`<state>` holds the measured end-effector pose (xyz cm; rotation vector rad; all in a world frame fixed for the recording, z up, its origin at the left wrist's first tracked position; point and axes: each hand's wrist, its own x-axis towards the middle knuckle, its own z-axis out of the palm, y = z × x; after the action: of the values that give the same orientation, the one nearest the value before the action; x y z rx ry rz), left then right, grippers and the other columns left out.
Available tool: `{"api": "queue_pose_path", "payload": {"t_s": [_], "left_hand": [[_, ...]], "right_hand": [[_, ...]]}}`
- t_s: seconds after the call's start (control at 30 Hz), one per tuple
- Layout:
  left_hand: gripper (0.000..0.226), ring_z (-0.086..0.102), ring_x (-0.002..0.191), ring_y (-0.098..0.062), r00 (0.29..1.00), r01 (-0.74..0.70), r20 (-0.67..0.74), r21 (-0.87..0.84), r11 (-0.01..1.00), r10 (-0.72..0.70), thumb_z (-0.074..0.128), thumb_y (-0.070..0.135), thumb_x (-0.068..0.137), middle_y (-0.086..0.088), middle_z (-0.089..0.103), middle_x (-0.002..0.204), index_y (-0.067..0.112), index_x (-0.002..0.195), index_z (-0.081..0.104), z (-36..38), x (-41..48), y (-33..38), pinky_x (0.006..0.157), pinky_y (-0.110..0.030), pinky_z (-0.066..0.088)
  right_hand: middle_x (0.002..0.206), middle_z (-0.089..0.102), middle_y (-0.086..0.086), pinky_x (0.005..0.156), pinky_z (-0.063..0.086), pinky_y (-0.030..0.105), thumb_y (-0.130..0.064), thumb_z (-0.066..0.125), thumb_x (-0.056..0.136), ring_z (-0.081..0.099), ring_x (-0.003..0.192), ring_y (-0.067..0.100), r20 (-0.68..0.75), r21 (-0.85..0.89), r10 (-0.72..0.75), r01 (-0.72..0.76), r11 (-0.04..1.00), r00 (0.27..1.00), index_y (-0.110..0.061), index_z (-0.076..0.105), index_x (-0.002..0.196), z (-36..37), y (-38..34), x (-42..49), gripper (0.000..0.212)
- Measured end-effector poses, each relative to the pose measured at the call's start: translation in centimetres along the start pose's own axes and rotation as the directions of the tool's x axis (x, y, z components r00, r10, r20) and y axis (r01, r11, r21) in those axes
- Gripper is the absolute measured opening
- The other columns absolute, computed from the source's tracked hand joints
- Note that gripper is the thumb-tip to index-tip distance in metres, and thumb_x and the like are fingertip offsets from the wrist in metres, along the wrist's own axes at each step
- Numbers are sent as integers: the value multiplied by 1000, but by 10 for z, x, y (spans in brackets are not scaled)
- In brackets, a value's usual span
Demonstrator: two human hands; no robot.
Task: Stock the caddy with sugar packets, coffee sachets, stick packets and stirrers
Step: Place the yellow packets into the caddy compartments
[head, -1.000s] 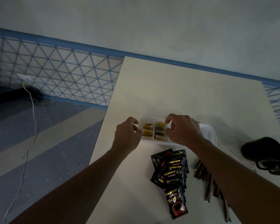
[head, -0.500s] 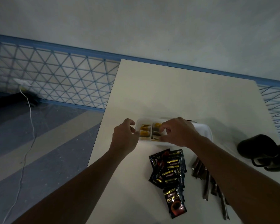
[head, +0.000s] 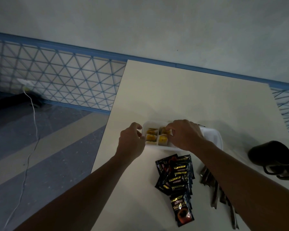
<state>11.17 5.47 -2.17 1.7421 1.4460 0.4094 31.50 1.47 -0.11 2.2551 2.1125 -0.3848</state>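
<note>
A white divided caddy (head: 212,135) sits mid-table, its left compartments filled with yellow sugar packets (head: 151,131). My left hand (head: 132,144) grips the caddy's left end with curled fingers. My right hand (head: 184,135) reaches over the caddy and its fingertips pinch a yellow packet in a back compartment. Black coffee sachets (head: 176,175) lie in a heap in front of the caddy. Brown stick packets (head: 214,189) lie to their right, partly under my right forearm. The caddy's right part is hidden by my right hand.
A dark mug-like object (head: 272,155) lies at the table's right edge. The table's left edge (head: 107,124) drops to a striped floor with a white cable (head: 32,114). A blue-trimmed patterned wall runs behind the table.
Both hands have stayed at the caddy. My right hand's fingers have shifted a little to the left over the packet compartments. The view has moved slightly.
</note>
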Motion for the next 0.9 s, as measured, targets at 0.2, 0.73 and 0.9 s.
{"api": "queue_pose_path", "payload": {"t_s": [0.2, 0.73, 0.9], "left_hand": [[32, 70, 74, -22, 1000, 5, -4, -3, 1000, -5, 70, 15, 87, -4, 68, 95, 15, 116, 57, 1, 1, 0, 70, -43, 61], [33, 71, 77, -24, 1000, 9, 13, -21, 1000, -8, 70, 12, 87, -6, 68, 97, 13, 117, 57, -2, 0, -1, 71, -44, 61], [32, 70, 76, -23, 1000, 12, 12, -18, 1000, -11, 70, 15, 88, -6, 68, 96, 13, 117, 56, -2, -1, -2, 70, -44, 61]], "right_hand": [[82, 63, -8, 64, 43, 28, -42, 57, 95, 61, 78, 17, 33, 1, 45, -45, 999, 998, -30, 73, 99, 3, 0, 1, 21], [84, 59, -15, 73, 47, 30, -37, 67, 88, 61, 82, 14, 11, 122, 87, -88, 989, 996, -33, 65, 98, 5, 1, -4, 11], [73, 59, -16, 69, 46, 28, -31, 70, 79, 60, 75, 10, 40, 151, 71, -77, 986, 997, -34, 61, 103, 0, 4, -9, 26]]}}
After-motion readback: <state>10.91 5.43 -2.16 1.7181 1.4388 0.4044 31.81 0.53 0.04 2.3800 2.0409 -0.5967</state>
